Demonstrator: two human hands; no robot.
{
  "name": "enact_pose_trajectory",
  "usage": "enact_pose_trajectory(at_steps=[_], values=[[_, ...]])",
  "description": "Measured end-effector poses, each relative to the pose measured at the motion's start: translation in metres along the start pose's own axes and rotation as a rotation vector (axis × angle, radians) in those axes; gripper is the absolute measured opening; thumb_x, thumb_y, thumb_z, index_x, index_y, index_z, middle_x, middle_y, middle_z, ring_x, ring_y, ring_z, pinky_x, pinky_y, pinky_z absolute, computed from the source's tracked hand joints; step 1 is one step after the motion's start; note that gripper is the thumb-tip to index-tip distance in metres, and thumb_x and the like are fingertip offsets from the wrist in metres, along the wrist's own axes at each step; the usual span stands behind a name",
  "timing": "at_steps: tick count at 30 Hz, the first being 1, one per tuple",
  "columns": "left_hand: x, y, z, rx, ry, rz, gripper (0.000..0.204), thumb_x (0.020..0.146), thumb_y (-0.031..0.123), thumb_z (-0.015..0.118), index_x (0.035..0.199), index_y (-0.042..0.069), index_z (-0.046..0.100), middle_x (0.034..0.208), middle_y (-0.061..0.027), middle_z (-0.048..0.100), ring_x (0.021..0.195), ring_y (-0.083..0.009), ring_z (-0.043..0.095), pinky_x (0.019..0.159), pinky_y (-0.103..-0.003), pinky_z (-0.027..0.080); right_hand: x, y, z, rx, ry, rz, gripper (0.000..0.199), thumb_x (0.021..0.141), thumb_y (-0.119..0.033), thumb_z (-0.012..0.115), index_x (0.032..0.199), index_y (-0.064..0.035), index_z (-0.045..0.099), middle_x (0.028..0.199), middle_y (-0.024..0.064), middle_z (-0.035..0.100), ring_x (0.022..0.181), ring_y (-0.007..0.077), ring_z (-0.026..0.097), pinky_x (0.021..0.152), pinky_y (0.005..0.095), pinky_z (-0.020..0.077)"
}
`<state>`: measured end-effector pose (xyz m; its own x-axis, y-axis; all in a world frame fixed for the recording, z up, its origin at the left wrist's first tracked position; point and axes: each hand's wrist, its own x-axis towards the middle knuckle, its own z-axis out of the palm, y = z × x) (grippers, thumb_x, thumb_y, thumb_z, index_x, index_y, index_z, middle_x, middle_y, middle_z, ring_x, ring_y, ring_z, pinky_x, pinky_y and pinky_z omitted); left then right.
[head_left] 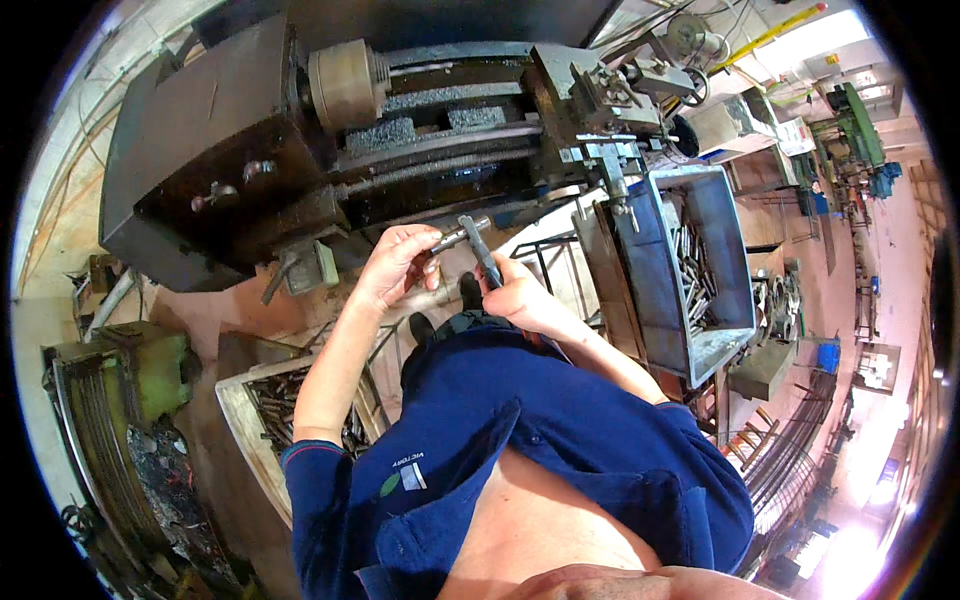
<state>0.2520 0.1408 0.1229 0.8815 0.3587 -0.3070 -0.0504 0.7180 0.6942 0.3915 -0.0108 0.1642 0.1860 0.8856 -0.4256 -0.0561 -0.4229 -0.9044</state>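
My left hand (402, 266) is closed on one end of a short round metal rod (452, 240), held out in front of my body. The fingers of my right hand (518, 292) wrap round a flat, dark grey metal tool (478, 242). Its upper end lies across the far end of the rod, and the two appear to touch. I cannot make out the tool's exact kind. Both hands are in the air, just on the near side of a lathe (440, 160).
The lathe's chuck (345, 84) is at the left and its carriage (590, 100) at the right, with metal chips on the bed. A blue crate (738, 255) of metal rods stands to my right. A wooden box (250, 425) of metal pieces sits at lower left, beside a green machine (150, 375).
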Motion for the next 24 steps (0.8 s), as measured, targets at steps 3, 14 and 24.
enact_pose_trajectory(at_steps=[3, 14, 24], values=[[0.011, 0.005, 0.008, 0.027, 0.127, 0.094, 0.021, 0.085, 0.021, 0.054, 0.09, 0.001, 0.058, 0.065, -0.0083, 0.06, 0.055, -0.0176, 0.061, 0.051, -0.028, 0.05, 0.027, 0.016, -0.021, 0.104, 0.035, -0.052, 0.022, 0.062, -0.003, 0.051, 0.083, -0.0053, 0.048, 0.07, -0.0009, 0.046, 0.063, 0.0084, 0.041, 0.056, 0.0225, 0.0329], [0.09, -0.034, 0.08, 0.341, 0.071, 0.079, 0.055, 0.073, 0.01, 0.065, 0.12, -0.002, 0.04, 0.105, -0.0089, 0.055, 0.097, -0.0167, 0.055, 0.084, -0.028, 0.044, 0.138, -0.016, -0.09, 0.361, 0.248, -0.222, 0.016, 0.066, -0.004, 0.052, 0.082, -0.0063, 0.049, 0.063, -0.001, 0.046, 0.056, 0.0088, 0.042, 0.051, 0.024, 0.0348], [0.152, -0.025, 0.062, 0.283, 0.159, 0.181, 0.056, 0.061, 0.01, 0.067, 0.112, -0.001, 0.046, 0.092, -0.0054, 0.058, 0.085, -0.0141, 0.058, 0.074, -0.026, 0.047, 0.172, -0.031, -0.108, 0.276, 0.21, -0.227, 0.03, 0.064, -0.004, 0.054, 0.093, -0.0018, 0.048, 0.07, 0.0012, 0.044, 0.062, 0.0097, 0.04, 0.052, 0.0248, 0.0346]])
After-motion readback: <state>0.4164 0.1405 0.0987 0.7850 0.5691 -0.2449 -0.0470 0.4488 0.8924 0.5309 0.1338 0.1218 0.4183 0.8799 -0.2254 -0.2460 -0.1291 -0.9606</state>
